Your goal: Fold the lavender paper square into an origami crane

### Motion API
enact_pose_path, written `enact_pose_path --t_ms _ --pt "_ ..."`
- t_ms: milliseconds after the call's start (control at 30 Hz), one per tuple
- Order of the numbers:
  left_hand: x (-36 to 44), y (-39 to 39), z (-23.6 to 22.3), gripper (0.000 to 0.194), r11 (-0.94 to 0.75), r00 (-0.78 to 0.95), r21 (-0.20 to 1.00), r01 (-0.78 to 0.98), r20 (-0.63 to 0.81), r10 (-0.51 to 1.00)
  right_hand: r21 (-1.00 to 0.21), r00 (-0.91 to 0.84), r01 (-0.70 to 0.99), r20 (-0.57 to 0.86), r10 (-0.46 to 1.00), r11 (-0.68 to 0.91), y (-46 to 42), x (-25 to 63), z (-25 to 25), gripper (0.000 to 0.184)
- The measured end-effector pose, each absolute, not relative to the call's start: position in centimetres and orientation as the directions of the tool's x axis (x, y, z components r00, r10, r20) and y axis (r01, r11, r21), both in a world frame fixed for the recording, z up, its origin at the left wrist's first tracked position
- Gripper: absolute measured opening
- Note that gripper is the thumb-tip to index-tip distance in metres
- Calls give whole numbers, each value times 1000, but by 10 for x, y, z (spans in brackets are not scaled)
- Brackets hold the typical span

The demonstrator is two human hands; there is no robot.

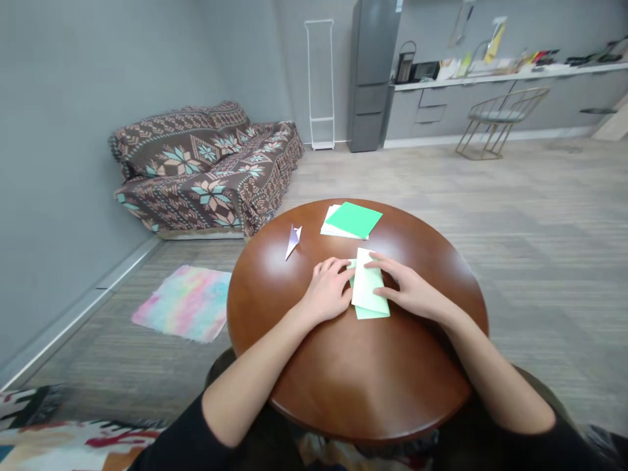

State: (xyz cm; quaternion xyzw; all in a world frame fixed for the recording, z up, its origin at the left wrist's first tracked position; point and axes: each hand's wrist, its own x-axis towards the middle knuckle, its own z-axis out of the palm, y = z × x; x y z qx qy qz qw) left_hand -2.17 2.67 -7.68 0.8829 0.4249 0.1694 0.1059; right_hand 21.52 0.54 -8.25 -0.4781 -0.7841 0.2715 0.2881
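A pale green sheet of paper (pixel 369 288), folded over on itself, lies on the round brown table (pixel 353 379) between my hands. Its upper layer sits slightly askew, so a strip of the lower layer shows along the bottom and left. My left hand (pixel 330 289) holds the left edge with thumb and index finger, the other fingers resting on the wood. On the right edge, my right hand (pixel 405 288) grips the upper layer, thumb low and fingertips near the top. Its fingers are bent, and their undersides are hidden.
Farther back on the table, a bright green sheet (pixel 354 220) lies on white sheets (pixel 330 226). A small purple and white folded paper piece (pixel 293 242) stands at the back left. Beyond are a draped sofa (pixel 206 167), a pastel rug (pixel 184 302) and a wire-backed chair (pixel 498 116).
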Motion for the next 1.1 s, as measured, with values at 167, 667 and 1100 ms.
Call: enact_pose_path --t_ms 167,667,1100 --pt "-26 27 -75 45 -600 580 403 691 186 793 -660 -458 618 140 878 427 3 222 -86 53" --pt "-29 26 -75 62 -617 591 385 686 198 782 -545 -541 712 -24 841 443 -4 207 -74 55" --pt "-30 28 -80 67 -629 612 355 692 175 771 -534 -543 716 -23 839 449 -5 205 -77 60"
